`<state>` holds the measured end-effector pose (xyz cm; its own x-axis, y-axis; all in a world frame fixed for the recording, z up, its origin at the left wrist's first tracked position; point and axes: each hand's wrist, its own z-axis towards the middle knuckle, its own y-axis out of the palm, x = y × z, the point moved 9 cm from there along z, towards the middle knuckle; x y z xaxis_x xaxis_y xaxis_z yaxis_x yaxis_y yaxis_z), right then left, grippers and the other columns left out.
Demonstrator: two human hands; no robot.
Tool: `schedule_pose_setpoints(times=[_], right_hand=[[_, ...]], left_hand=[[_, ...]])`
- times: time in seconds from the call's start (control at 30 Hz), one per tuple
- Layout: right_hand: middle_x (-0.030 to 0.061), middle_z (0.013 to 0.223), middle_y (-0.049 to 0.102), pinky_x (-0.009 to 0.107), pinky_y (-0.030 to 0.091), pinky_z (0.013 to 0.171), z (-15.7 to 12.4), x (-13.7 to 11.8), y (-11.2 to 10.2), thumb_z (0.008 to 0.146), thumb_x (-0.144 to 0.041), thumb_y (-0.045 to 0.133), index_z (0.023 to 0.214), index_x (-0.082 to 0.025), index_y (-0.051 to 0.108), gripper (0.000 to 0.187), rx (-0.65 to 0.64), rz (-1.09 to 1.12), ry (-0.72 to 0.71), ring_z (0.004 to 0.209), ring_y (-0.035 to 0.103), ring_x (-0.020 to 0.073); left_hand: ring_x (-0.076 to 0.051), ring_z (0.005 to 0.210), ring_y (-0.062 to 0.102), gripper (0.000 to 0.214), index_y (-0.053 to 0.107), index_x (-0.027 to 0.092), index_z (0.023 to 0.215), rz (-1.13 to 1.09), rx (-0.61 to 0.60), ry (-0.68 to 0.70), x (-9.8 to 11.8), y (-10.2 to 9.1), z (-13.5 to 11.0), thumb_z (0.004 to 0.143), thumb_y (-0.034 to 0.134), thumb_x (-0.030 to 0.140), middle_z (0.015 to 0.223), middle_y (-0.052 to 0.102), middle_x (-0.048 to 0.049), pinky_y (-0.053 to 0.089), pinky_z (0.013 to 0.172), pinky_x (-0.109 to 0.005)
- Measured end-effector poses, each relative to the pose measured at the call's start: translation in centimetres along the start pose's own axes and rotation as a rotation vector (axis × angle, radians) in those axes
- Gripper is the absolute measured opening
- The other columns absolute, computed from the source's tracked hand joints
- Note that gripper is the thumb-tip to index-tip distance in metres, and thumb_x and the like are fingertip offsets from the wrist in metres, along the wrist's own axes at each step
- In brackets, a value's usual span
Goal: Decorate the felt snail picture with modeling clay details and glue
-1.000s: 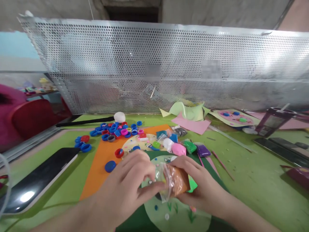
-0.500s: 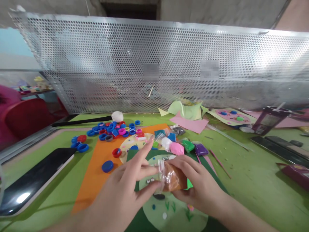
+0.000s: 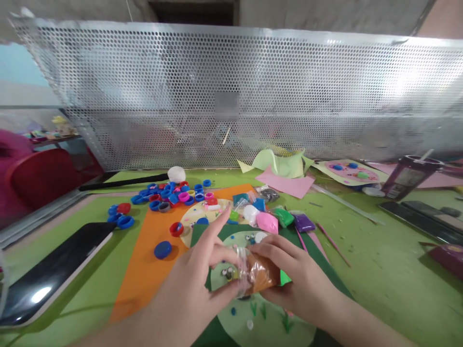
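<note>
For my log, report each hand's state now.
Left hand: touching the clear end of the brown bag; whether gripping, cannot tell.
Right hand: closed, holding the brown bag.

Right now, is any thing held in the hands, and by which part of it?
Yes, the bag: the right hand grips its filled brown body, and the left hand holds its clear end.

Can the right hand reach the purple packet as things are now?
Probably yes: the purple packet lies just beyond the right hand, with nothing tall between. But this hand holds the brown packet, so it would likely need to let go first.
</note>
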<state>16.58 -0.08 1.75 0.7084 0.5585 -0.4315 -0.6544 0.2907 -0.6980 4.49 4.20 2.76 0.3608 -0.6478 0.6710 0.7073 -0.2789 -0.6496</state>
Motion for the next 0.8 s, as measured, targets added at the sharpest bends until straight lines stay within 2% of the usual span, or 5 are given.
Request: schedule_pose_setpoints(times=[0.3, 0.43, 0.53, 0.67, 0.8], right_hand=[[0.0047, 0.096, 0.061, 0.027, 0.053, 0.071, 0.2, 1.1, -0.4, 0.065, -0.003, 0.055, 0.104, -0.023, 0.056, 0.044, 0.052, 0.095, 0.071, 0.086, 0.063, 0.0173], [0.0048, 0.095, 0.062, 0.027, 0.053, 0.072, 0.5, 1.4, -0.5, 0.067, -0.005, 0.056, 0.102, -0.022, 0.055, 0.039, 0.041, 0.091, 0.084, 0.085, 0.063, 0.0167], [0.0051, 0.095, 0.062, 0.027, 0.053, 0.072, 0.5, 1.4, -0.3, 0.07, -0.008, 0.057, 0.103, -0.021, 0.055, 0.036, 0.019, 0.11, 0.094, 0.085, 0.063, 0.0168], [0.0048, 0.095, 0.062, 0.026, 0.053, 0.073, 0.3, 1.2, -0.1, 0.07, -0.006, 0.058, 0.105, -0.022, 0.055, 0.038, 0.015, 0.116, 0.096, 0.087, 0.063, 0.0169], [0.0047, 0.095, 0.062, 0.026, 0.053, 0.072, 0.3, 1.0, -0.1, 0.067, -0.005, 0.059, 0.103, -0.023, 0.056, 0.041, 0.036, 0.128, 0.085, 0.085, 0.063, 0.0168]], left_hand=[[-0.011, 0.069, 0.058, 0.083, 0.003, 0.036, 0.143, -0.06, -0.073, -0.002, -0.2, 0.9, -0.3, 0.081, 0.053, 0.013, 0.078, 0.065, 0.0088, 0.05, 0.074, -0.025], [-0.014, 0.073, 0.059, 0.083, 0.004, 0.034, 0.144, -0.075, -0.026, -0.041, -0.6, 0.4, 0.1, 0.083, 0.059, 0.02, 0.077, 0.066, 0.0081, 0.051, 0.074, -0.027], [-0.015, 0.081, 0.061, 0.085, 0.006, 0.037, 0.143, -0.055, 0.029, -0.052, -1.0, 0.0, 0.3, 0.081, 0.063, 0.023, 0.086, 0.068, 0.0075, 0.051, 0.078, -0.029], [-0.015, 0.083, 0.063, 0.086, 0.0, 0.042, 0.142, -0.037, 0.031, -0.058, -1.1, 0.0, 0.0, 0.083, 0.06, 0.023, 0.089, 0.069, 0.0079, 0.053, 0.076, -0.029], [-0.016, 0.081, 0.063, 0.088, 0.0, 0.04, 0.143, -0.021, 0.011, -0.023, -0.7, 0.2, -0.1, 0.082, 0.061, 0.021, 0.088, 0.069, 0.0064, 0.053, 0.073, -0.028]])
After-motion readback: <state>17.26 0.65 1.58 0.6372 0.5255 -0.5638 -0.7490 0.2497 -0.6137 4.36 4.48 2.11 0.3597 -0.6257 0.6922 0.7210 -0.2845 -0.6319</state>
